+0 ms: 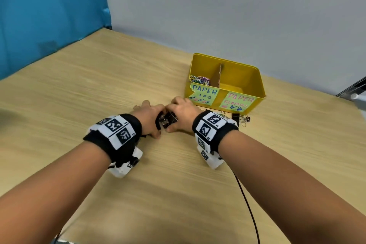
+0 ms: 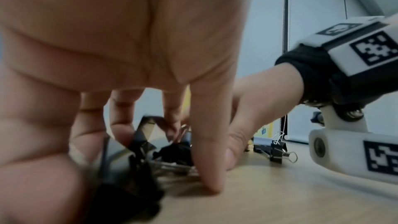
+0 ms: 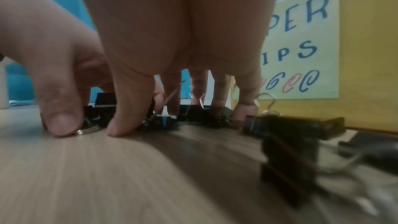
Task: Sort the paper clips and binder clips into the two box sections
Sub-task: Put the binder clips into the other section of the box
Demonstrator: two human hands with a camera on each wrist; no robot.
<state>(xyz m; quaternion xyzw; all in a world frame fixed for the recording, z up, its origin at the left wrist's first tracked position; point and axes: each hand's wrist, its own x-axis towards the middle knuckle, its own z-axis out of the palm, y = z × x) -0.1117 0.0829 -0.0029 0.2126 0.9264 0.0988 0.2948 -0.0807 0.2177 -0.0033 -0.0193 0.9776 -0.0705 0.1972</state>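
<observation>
Yellow box [image 1: 255, 77], black binder clips [image 1: 166, 122]

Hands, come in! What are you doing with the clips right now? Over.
Left hand and right hand cupped round black binder clips on table. Clamps section looks empty. More clips by box. Nothing blocking.

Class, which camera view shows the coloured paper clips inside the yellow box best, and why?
The head view: it looks down into the yellow box, where the coloured paper clips lie in its left section. The right wrist view shows only the box's outer wall and label; the left wrist view shows no paper clips.
</observation>
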